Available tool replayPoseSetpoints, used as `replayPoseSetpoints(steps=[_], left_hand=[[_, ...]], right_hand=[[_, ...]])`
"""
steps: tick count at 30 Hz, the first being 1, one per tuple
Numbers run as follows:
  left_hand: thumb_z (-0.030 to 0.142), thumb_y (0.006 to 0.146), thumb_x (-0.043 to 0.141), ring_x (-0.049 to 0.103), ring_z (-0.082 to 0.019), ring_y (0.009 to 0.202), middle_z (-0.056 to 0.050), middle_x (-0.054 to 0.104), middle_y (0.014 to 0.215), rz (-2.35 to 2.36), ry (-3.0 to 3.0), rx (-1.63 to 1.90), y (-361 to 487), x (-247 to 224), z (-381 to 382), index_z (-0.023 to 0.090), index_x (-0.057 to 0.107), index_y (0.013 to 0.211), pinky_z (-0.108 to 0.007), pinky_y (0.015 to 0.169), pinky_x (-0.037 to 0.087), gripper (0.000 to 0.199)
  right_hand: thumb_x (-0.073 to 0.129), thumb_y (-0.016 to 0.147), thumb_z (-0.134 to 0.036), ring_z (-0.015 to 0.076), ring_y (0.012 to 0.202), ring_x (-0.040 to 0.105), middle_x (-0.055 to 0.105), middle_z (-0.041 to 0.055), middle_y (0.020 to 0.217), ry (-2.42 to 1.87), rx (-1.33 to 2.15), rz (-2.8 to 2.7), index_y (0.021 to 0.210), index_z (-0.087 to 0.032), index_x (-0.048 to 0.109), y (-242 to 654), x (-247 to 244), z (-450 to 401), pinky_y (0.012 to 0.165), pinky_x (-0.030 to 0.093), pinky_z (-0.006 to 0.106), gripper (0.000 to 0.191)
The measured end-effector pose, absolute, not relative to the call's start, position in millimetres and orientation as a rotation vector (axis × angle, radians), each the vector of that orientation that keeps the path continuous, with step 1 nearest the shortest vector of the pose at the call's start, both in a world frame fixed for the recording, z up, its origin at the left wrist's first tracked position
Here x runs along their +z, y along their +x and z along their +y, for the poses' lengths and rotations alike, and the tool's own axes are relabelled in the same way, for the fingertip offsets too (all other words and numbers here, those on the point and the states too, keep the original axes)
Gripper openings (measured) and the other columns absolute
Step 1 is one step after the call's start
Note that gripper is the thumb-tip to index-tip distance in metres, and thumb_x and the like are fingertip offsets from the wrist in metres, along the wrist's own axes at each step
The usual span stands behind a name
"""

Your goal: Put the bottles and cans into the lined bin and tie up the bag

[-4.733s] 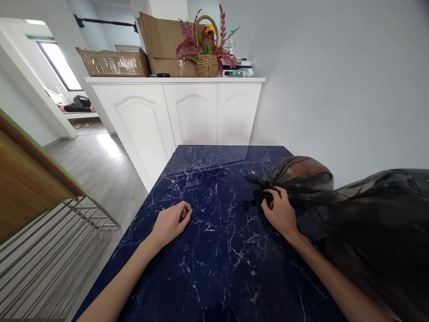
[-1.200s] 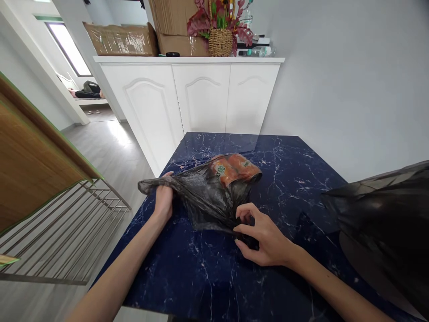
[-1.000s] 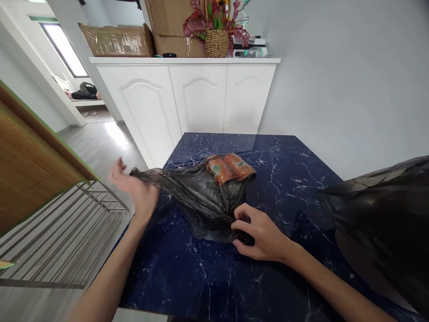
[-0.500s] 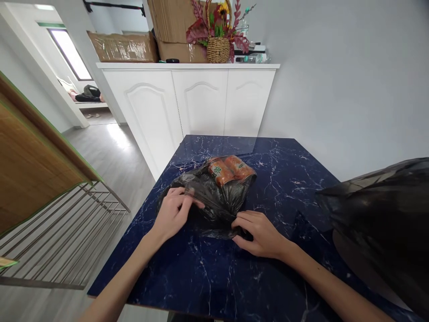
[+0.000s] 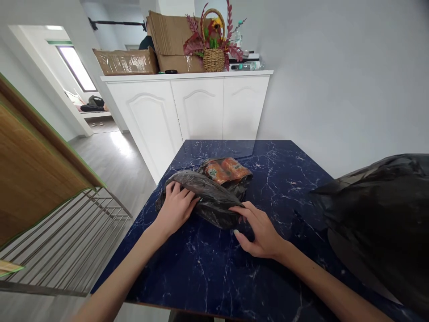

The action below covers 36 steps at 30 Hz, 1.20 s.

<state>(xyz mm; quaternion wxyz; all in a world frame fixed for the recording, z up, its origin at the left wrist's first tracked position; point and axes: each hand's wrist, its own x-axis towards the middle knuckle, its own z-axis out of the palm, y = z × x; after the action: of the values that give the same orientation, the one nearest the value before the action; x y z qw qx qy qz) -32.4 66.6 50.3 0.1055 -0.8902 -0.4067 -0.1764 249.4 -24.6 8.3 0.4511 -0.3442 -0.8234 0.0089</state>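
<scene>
Black bag (image 5: 214, 190) on table (image 5: 275, 179) near left edge, partly covering orange packs (image 5: 231, 169), under left hand (image 5: 177, 205) with fingertips hidden, grip impossible to tell, against right hand (image 5: 258, 228) with thumb spread from fingers, strip of table rightward, then big bag (image 5: 375, 210), cut off.

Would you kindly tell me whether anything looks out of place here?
A plastic bottle lies on its side on the white cabinet, right of the flower basket, odd beside an upright bottle. No spill shows; the handled black bag looks crumpled.
</scene>
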Motion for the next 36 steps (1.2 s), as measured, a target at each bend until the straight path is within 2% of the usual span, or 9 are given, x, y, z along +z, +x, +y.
replayPoseSetpoints(steps=[4, 9, 15, 19, 23, 25, 27, 32, 36], left_hand=[[0.044, 0.108, 0.052, 0.062, -0.04, 0.128, -0.016, 0.076, 0.129, -1.164, -2.718, -0.414, -27.8, 48.2, 83.8, 0.022, 0.072, 0.124, -0.064, 0.116, 0.038, 0.033], [0.051, 0.095, 0.072, 0.056, -0.048, 0.14, -0.024, 0.065, 0.149, -1.272, -2.666, -0.407, -10.4, 30.8, 88.0, 0.015, 0.063, 0.142, -0.069, 0.119, 0.034, 0.06], [0.034, 0.098, 0.067, 0.061, -0.044, 0.137, -0.023, 0.068, 0.146, -1.321, -2.61, -0.377, -5.3, 34.2, 76.1, 0.016, 0.068, 0.138, -0.064, 0.119, 0.038, 0.043], [0.036, 0.1, 0.065, 0.068, -0.047, 0.126, -0.025, 0.074, 0.133, -1.352, -2.549, -0.361, -20.1, 55.8, 64.5, 0.013, 0.073, 0.129, -0.065, 0.11, 0.045, 0.038], [0.054, 0.103, 0.062, 0.075, -0.047, 0.106, -0.021, 0.081, 0.1, -1.39, -2.435, -0.367, -38.7, 80.4, 52.4, 0.015, 0.078, 0.094, -0.062, 0.099, 0.051, 0.043], [0.062, 0.102, 0.061, 0.076, -0.041, 0.097, -0.016, 0.08, 0.091, -1.402, -2.399, -0.497, -46.4, 92.1, 45.4, 0.019, 0.075, 0.087, -0.057, 0.097, 0.053, 0.048], [0.066, 0.099, 0.064, 0.076, -0.035, 0.091, -0.01, 0.08, 0.089, -1.427, -2.397, -0.732, -52.0, 102.9, 37.6, 0.021, 0.075, 0.094, -0.051, 0.094, 0.054, 0.046], [0.06, 0.095, 0.072, 0.07, -0.023, 0.078, -0.001, 0.077, 0.088, -1.593, -2.398, -1.304, -59.5, 126.5, 15.4, 0.026, 0.079, 0.111, -0.037, 0.08, 0.055, 0.038], [0.052, 0.096, 0.074, 0.07, -0.025, 0.101, -0.002, 0.074, 0.105, -1.527, -2.232, -1.622, -66.6, 145.7, -4.6, 0.028, 0.08, 0.112, -0.039, 0.094, 0.056, 0.029]], right_hand=[[0.055, 0.1, -0.027, 0.0195, 0.076, 0.065, 0.063, 0.006, 0.099, -0.824, 0.021, -2.077, 0.138, -0.02, 0.052, 246.5, 9.7, -24.7, 0.069, 0.055, 0.033, 0.039], [0.057, 0.099, -0.026, 0.0186, 0.076, 0.065, 0.064, 0.0067, 0.103, -0.828, 0.031, -2.085, 0.135, -0.021, 0.054, 244.7, 9.0, -23.2, 0.07, 0.056, 0.033, 0.037], [0.056, 0.102, -0.027, 0.0165, 0.073, 0.064, 0.063, 0.0054, 0.101, -0.87, 0.062, -2.078, 0.133, -0.02, 0.055, 248.1, 5.4, -18.6, 0.067, 0.053, 0.032, 0.032], [0.055, 0.104, -0.026, 0.0161, 0.072, 0.063, 0.062, 0.0053, 0.1, -0.886, 0.059, -2.072, 0.132, -0.019, 0.056, 249.1, 4.6, -16.5, 0.065, 0.051, 0.032, 0.029], [0.056, 0.104, -0.024, 0.0166, 0.076, 0.065, 0.064, 0.0057, 0.103, -0.897, 0.074, -2.059, 0.131, -0.02, 0.056, 248.3, 2.7, -16.2, 0.068, 0.053, 0.032, 0.028], [0.056, 0.104, -0.024, 0.0167, 0.076, 0.065, 0.064, 0.006, 0.104, -0.902, 0.088, -2.061, 0.132, -0.021, 0.056, 248.1, 1.3, -16.6, 0.068, 0.053, 0.032, 0.028], [0.055, 0.105, -0.024, 0.0163, 0.074, 0.064, 0.065, 0.0062, 0.105, -0.905, 0.104, -2.067, 0.133, -0.022, 0.055, 248.0, 0.2, -17.1, 0.066, 0.052, 0.032, 0.028], [0.054, 0.107, -0.025, 0.0171, 0.073, 0.063, 0.064, 0.0062, 0.102, -0.917, 0.102, -2.052, 0.134, -0.024, 0.054, 248.1, 0.2, -18.6, 0.064, 0.052, 0.031, 0.027], [0.054, 0.107, -0.023, 0.0173, 0.076, 0.063, 0.062, 0.0065, 0.104, -0.932, 0.109, -1.993, 0.135, -0.024, 0.054, 248.4, -0.6, -19.1, 0.066, 0.054, 0.032, 0.028]])
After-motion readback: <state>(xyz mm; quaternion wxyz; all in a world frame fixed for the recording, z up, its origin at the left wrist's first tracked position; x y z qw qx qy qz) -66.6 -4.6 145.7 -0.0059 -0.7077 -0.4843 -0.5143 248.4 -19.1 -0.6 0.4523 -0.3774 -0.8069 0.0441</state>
